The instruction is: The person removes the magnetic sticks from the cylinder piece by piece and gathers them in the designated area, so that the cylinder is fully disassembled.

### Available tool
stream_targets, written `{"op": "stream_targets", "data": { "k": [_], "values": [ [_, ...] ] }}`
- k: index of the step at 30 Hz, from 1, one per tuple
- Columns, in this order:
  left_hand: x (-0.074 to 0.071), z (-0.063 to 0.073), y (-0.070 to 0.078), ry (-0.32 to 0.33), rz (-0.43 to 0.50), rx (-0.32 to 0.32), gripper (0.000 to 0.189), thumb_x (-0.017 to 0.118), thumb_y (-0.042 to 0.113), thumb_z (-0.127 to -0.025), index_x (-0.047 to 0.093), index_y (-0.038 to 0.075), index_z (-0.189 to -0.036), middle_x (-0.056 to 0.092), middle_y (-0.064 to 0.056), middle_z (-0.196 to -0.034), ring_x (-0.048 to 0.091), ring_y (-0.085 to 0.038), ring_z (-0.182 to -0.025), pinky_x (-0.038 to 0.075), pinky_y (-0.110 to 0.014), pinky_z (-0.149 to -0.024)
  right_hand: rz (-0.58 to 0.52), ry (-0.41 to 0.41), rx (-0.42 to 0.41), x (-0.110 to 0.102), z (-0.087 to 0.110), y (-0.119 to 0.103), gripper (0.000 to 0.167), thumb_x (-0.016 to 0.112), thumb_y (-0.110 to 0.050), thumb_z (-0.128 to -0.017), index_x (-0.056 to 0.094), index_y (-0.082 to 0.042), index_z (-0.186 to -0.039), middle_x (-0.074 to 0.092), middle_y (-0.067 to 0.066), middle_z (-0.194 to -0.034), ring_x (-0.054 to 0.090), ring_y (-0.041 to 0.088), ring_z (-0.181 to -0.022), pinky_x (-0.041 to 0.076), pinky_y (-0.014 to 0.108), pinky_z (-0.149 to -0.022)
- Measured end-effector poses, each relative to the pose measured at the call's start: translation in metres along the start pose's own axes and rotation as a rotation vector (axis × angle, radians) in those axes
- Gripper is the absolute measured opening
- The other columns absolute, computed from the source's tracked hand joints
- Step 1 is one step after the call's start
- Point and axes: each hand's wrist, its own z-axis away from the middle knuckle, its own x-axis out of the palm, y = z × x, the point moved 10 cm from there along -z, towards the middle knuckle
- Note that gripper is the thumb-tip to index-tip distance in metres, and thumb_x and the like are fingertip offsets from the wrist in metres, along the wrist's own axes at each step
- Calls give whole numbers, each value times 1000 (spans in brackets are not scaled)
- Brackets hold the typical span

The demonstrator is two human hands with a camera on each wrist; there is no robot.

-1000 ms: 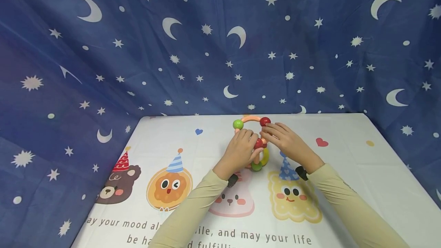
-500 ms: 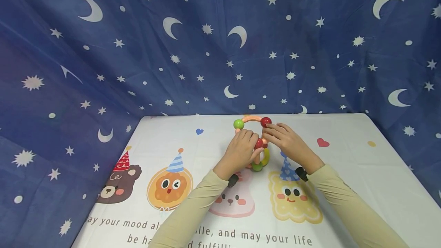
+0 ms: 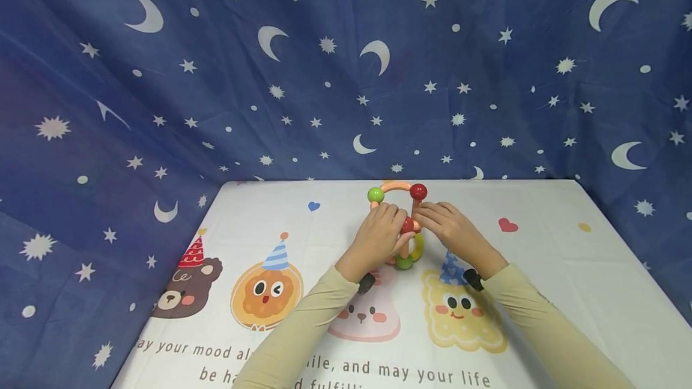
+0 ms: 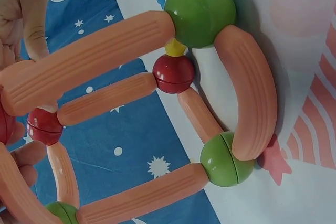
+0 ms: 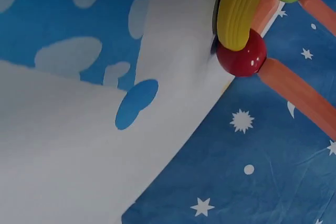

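Nearest me, my two pale sleeves (image 3: 546,323) run in toward the ball-and-rod frame (image 3: 408,226), one from each side. Well on my side of the frame, brown lettering (image 3: 434,373) is printed across the white cover of the bench (image 3: 584,281). Closer to the frame come printed figures: a pink rabbit (image 3: 363,329) just this side of it, a yellow biscuit (image 3: 462,314) to its near right, a round pancake face (image 3: 266,299) to its left, and a brown bear (image 3: 194,293) farther left.

A black device (image 3: 366,283) sits at each of my wrists, near the frame. My left hand (image 3: 380,234) comes in from the frame's left, its fingers curled over the upper near part and gripping it. My right hand (image 3: 454,230) comes in from the frame's right, thumb and fingers holding a far upright, just below the red ball at its far top corner.

The frame stands on the bench between my hands, its low green ball (image 3: 403,262) and yellow rod (image 3: 418,248) on the near side. A blue heart (image 3: 314,206) lies left of it, a red heart (image 3: 508,225) right. Behind the frame hangs a blue curtain (image 3: 324,119) of moons and stars.
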Motion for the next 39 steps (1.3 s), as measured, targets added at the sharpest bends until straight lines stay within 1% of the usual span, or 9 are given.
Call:
{"op": "stream_targets", "data": {
  "k": [5, 9, 15, 21, 24, 28, 30, 32, 39],
  "values": [
    [-1, 1, 0, 3, -6, 5, 32, 50, 42, -94, 55, 11, -97, 57, -2, -92, 53, -16, -91, 43, -27, -84, 19, -7, 12, -1, 1, 3, 47, 71, 11, -70, 64, -9, -111, 67, 8, -111, 60, 26, -106, 47, 43, -90],
    [0, 1, -1, -9, -12, -1, 34, 50, 44, -94, 54, 11, -99, 56, -2, -92, 52, -16, -90, 42, -26, -83, 47, -3, 13, -10, 3, 4, 41, 76, -1, -70, 64, -8, -108, 67, 8, -106, 60, 26, -103, 47, 44, -90],
    [-1, 1, -2, -3, -7, -10, 34, 51, 43, -93, 54, 11, -101, 56, -1, -92, 51, -16, -91, 42, -26, -83, 44, -25, 7, -21, 6, 1, 24, 64, -23, -87, 64, -7, -106, 66, 8, -106, 59, 27, -104, 46, 44, -92],
    [0, 1, -2, -2, -6, -9, 34, 51, 44, -93, 54, 11, -101, 56, -1, -93, 51, -16, -90, 42, -26, -82, 12, -46, 41, -27, 10, 0, 47, 82, -6, -64, 63, -8, -107, 64, 8, -105, 58, 26, -102, 45, 44, -90],
    [1, 1, -2, -4, 1, -11, 34, 52, 44, -93, 54, 10, -101, 56, -1, -93, 51, -16, -91, 42, -26, -82, -24, -33, 45, -32, 12, -2, 47, 82, -4, -64, 62, -6, -106, 62, 8, -101, 57, 26, -99, 44, 44, -88],
    [1, 1, -3, -6, 1, -17, 34, 52, 44, -93, 54, 11, -101, 56, -1, -93, 51, -16, -92, 42, -26, -83, -73, 0, 39, -39, 14, -5, 19, 63, -20, -89, 62, -5, -101, 62, 7, -95, 56, 25, -94, 42, 43, -88],
    [1, 1, -3, -8, -2, -19, 34, 51, 44, -93, 54, 11, -101, 57, -1, -94, 51, -16, -92, 42, -26, -84, -89, 18, 43, -42, 15, -7, 30, 46, -31, -97, 63, -6, -98, 62, 5, -92, 56, 24, -92, 41, 43, -87],
    [0, 1, -3, -8, -1, -21, 34, 51, 43, -93, 54, 10, -100, 57, -2, -94, 52, -16, -93, 43, -26, -84, -100, 34, 60, -45, 17, -7, 41, 37, -37, -98, 64, -6, -95, 62, 5, -89, 56, 24, -91, 41, 43, -87],
    [2, 1, -2, -21, 41, -32, 31, 53, 41, -93, 56, 10, -99, 58, -3, -96, 52, -16, -94, 43, -27, -86, -49, 73, 182, -53, 42, 16, 52, 32, -44, -97, 66, -6, -95, 61, 8, -89, 55, 29, -92, 41, 48, -83]
  ]
}}
